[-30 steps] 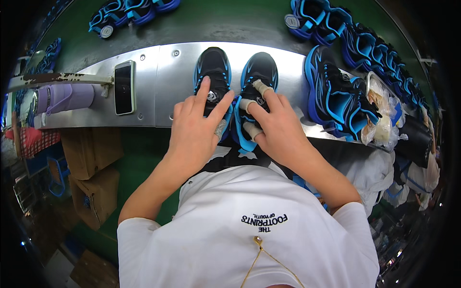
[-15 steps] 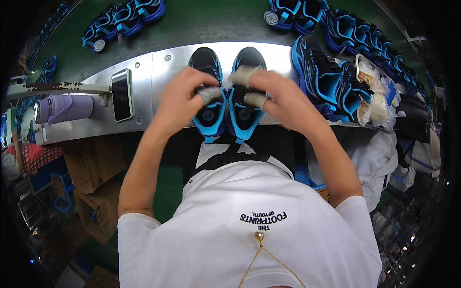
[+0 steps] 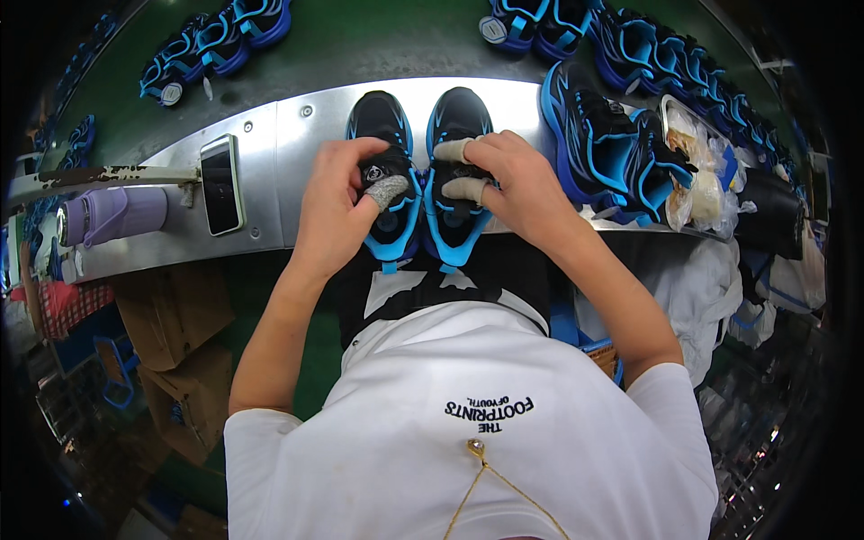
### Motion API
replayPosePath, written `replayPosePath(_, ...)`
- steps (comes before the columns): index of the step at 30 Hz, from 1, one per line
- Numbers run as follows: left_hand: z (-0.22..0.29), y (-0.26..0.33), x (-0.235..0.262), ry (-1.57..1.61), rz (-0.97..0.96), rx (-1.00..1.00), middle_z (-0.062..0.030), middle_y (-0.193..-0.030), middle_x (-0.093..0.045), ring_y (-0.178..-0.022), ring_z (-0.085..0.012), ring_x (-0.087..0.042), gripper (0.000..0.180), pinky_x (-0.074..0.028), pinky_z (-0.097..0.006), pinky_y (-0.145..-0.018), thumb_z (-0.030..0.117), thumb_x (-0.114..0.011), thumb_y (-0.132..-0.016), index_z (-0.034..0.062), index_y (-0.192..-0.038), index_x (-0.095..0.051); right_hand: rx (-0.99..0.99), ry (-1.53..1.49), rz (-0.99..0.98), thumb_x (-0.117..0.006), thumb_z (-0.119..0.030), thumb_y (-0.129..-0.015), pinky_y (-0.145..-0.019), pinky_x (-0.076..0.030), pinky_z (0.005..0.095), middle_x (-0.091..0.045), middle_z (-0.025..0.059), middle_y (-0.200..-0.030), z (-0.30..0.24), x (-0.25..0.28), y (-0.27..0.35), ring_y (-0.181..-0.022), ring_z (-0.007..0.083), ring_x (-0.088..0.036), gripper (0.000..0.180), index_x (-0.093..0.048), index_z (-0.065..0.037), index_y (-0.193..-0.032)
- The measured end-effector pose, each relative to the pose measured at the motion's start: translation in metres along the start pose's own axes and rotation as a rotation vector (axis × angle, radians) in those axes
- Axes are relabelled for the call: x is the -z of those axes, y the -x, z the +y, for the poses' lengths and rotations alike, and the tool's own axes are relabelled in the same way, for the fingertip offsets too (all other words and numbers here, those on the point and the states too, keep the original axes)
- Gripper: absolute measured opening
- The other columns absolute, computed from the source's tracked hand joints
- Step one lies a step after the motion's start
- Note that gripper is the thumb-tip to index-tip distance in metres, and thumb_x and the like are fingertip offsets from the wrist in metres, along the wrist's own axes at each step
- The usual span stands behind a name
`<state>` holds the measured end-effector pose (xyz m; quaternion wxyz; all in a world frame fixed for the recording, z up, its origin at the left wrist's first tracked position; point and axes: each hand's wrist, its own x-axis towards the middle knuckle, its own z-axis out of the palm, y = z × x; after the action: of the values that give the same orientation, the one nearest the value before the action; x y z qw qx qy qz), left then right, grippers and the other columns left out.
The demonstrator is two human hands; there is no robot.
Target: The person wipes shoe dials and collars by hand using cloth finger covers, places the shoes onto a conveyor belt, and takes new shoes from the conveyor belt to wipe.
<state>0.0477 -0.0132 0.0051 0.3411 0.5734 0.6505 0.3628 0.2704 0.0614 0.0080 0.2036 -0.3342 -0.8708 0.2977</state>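
Observation:
Two black-and-blue sports shoes stand side by side, toes away from me, on a steel shelf [image 3: 288, 153]. My left hand [image 3: 337, 207] grips the tongue and lace area of the left shoe [image 3: 382, 121], its taped thumb pressed on top. The fingers of my right hand [image 3: 508, 184], two of them wrapped in tape, pinch the tongue of the right shoe [image 3: 459, 117]. Both heels hang just over the shelf's near edge, above my lap.
A phone [image 3: 220, 184] lies on the shelf to the left, beside a purple bottle [image 3: 112, 216]. More blue shoes [image 3: 612, 148] are stacked on the right next to a bag of food [image 3: 697, 171]. Other pairs [image 3: 216, 45] ride the green belt behind. Cardboard boxes [image 3: 171, 310] sit lower left.
My hands went from lying flat over the shoes to curling onto the tongues. The pair has been pulled slightly toward me and both hands now pinch at the lace area.

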Motion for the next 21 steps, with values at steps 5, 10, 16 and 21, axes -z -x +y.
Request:
replayPosePath(5,-0.015,-0.007,0.006,0.037,-0.105,-0.017,-0.0011,-0.098,-0.054,-0.080,-0.0080,-0.047,0.036,-0.042,-0.023,-0.074,-0.001,-0.068,-0.081,0.0037,-0.116,-0.062,-0.077,-0.284,-0.128,-0.073,-0.010,-0.079,-0.079,-0.048,0.0358,-0.063,0.0096,-0.095,-0.001,0.014,-0.006,-0.087,0.0277,-0.059,0.046,-0.062,-0.010,-0.124)
replayPosePath(10,-0.005,-0.015,0.013,0.267,-0.249,0.114,-0.0004,-0.103,-0.059,-0.084,-0.0074,-0.050,0.035,-0.043,-0.022,-0.081,0.001,-0.068,-0.082,0.0032,-0.116,-0.062,-0.046,-0.065,-0.076,-0.074,-0.010,-0.080,-0.073,-0.049,0.0348,-0.062,0.0100,-0.088,-0.005,0.015,-0.010,-0.082,0.0261,-0.058,0.044,-0.063,-0.011,-0.123)
replayPosePath(16,-0.021,-0.010,0.014,0.163,-0.300,0.017,-0.0020,-0.105,-0.060,-0.086,-0.0077,-0.049,0.040,-0.043,-0.022,-0.082,-0.001,-0.067,-0.082,0.0029,-0.121,-0.059,-0.054,-0.045,-0.093,-0.074,-0.014,-0.079,-0.069,-0.049,0.0373,-0.060,0.0109,-0.084,0.001,0.008,-0.008,-0.077,0.0283,-0.060,0.047,-0.062,-0.016,-0.124)
replayPosePath(21,-0.024,-0.011,0.008,0.309,-0.222,0.060,-0.0028,-0.107,-0.060,-0.086,-0.0081,-0.048,0.038,-0.043,-0.023,-0.084,-0.001,-0.066,-0.082,0.0015,-0.119,-0.060,-0.280,-0.412,-0.320,-0.075,-0.012,-0.079,-0.071,-0.047,0.0335,-0.058,0.0090,-0.084,-0.005,0.028,-0.015,-0.078,0.0234,-0.057,0.047,-0.063,-0.014,-0.125)
